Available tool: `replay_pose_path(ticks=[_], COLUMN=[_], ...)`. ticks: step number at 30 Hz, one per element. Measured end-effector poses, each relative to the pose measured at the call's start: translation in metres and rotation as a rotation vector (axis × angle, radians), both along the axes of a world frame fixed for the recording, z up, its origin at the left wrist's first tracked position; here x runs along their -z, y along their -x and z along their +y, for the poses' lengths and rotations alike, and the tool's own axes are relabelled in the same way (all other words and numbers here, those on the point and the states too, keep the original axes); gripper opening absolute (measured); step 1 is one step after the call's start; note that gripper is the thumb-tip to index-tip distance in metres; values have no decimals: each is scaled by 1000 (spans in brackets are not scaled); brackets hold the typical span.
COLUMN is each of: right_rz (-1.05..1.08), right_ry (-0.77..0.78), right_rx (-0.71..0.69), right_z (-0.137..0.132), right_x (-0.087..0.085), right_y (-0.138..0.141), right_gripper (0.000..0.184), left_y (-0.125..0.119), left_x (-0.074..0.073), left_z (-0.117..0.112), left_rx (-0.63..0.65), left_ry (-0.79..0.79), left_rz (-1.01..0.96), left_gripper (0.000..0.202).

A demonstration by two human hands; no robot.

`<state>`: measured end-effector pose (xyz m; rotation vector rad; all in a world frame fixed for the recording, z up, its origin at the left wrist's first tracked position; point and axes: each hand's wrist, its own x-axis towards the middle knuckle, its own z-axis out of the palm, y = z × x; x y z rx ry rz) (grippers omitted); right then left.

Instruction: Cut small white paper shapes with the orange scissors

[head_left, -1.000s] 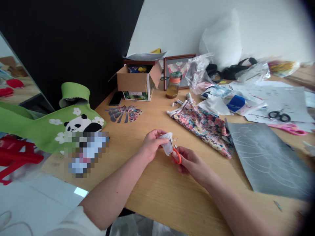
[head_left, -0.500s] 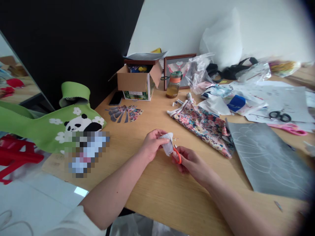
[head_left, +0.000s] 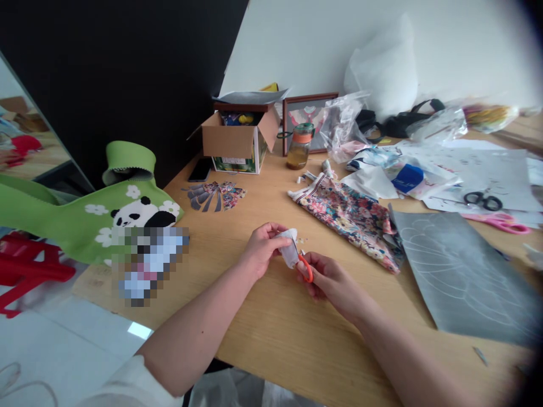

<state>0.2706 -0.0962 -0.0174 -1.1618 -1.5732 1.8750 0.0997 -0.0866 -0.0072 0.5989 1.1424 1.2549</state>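
Note:
Above the front part of the wooden table, my left hand (head_left: 265,249) pinches a small pale grey-white piece (head_left: 289,254) between thumb and fingers; whether it is cloth or paper I cannot tell. My right hand (head_left: 324,277) grips the orange-handled scissors (head_left: 308,268), whose blades lie along the right edge of that piece. Tiny scraps (head_left: 302,240) lie on the table just beyond. Farther back is a fan-shaped arrangement of grey and floral cut pieces (head_left: 216,195). A folded floral fabric (head_left: 350,217) lies to the right of my hands.
At the right lie a grey sheet with white drawn lines (head_left: 462,271), pink scissors (head_left: 500,221) and black scissors (head_left: 482,199). A glass bottle (head_left: 298,150), an open carton (head_left: 231,141) and a phone (head_left: 199,169) stand or lie behind. A green panda cover (head_left: 91,229) is at left.

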Motion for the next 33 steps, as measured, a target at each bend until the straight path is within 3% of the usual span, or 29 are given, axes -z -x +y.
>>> replay_pose_path(ticks=[33], right_rz=[17], right_ry=[33], right_rx=[-9], right_z=[0], right_x=[-1], right_y=[0], right_gripper=[51], left_y=[-1], left_x=[2], left_z=[0], left_rx=[-1], left_ry=[-10], left_rz=[-11], left_gripper=[38])
